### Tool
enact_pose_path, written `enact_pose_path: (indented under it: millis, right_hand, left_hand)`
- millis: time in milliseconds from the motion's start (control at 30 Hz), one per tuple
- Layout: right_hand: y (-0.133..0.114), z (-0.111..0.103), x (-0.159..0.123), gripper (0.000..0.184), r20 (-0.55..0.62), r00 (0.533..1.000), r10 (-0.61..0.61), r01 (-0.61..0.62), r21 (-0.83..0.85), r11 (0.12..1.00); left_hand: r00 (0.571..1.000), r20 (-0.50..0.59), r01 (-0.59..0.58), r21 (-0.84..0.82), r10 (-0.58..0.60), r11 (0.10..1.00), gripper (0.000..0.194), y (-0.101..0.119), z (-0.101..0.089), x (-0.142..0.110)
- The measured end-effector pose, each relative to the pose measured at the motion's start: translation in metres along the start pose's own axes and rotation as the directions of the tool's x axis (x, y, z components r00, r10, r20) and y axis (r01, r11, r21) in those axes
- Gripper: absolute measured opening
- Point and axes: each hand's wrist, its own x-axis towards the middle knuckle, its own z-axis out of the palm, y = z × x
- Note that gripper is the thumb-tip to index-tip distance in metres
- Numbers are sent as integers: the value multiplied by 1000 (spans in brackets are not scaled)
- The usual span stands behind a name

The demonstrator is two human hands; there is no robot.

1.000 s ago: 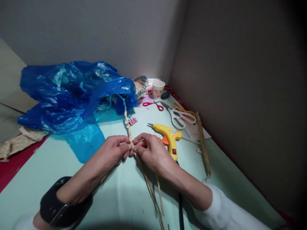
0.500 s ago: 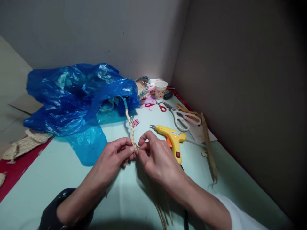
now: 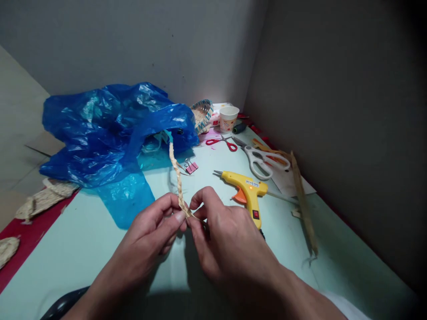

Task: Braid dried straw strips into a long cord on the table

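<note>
A pale braid of plant fibre [image 3: 178, 174] runs from under a blue plastic bag [image 3: 116, 129] down to my fingers, its far end turning turquoise. My left hand [image 3: 158, 224] pinches the near end of the braid between thumb and fingers. Right beside it, my right hand [image 3: 215, 222] is closed on the loose strands at that same end. Its fingers hide part of the strands. To the right of the hands lies a yellow glue gun [image 3: 247, 189] with an orange trigger. Beyond the hands sits a pink binder clip [image 3: 191, 167].
Red-handled scissors [image 3: 222, 142] and white-handled scissors [image 3: 263, 161] lie at the back right. Behind them stand a paper cup [image 3: 228, 119] and a small woven basket [image 3: 202, 114]. Dried fibre strips [image 3: 302, 202] lie at right. Woven pieces [image 3: 46, 200] rest on the red left edge.
The view has shifted slightly. My hands stay at the braid's near end; the right hand has drawn a strand out to the right and its wrist has turned.
</note>
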Motion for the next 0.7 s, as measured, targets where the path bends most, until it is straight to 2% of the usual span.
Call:
enact_pose_path:
  millis: [67,167,267,367,467,567,633,667,700]
  right_hand:
    - [1,1,-1,14,-15,1000,8,-7,40,999]
    - [2,-2,-2,10,-14,1000,-6,7,89,996]
    - [1,-13,0,8,-14,1000,-4,6,148,989]
    - [1,-28,7,16,-70,997,33,-12,283,959]
    - [7,-33,14,23,-11,998,64,-49,527,849]
    - [15,-27,19,24,115,992,47,-119,777,618]
    - [17,-22,20,24,160,987,17,-147,860,489]
    - [17,-21,20,23,156,988,12,-143,870,472]
    - [16,-19,20,22,129,991,33,-128,857,498]
  left_hand:
    - [1000,0,-4,14,4,1000,25,2,-2,0]
    - [998,-64,9,35,-7,999,26,5,-2,-2]
    - [994,-112,-10,33,14,999,22,8,-1,-6]
    - [996,-84,14,42,-10,999,23,10,1,-10]
    - [996,-15,93,11,-93,996,24,11,4,-14]
    - [994,20,107,15,-107,994,24,11,7,-17]
    - [995,37,92,47,-94,995,27,11,8,-17]
    - [995,45,91,59,-93,994,29,11,10,-17]
    - [994,45,94,68,-97,993,31,10,11,-17]
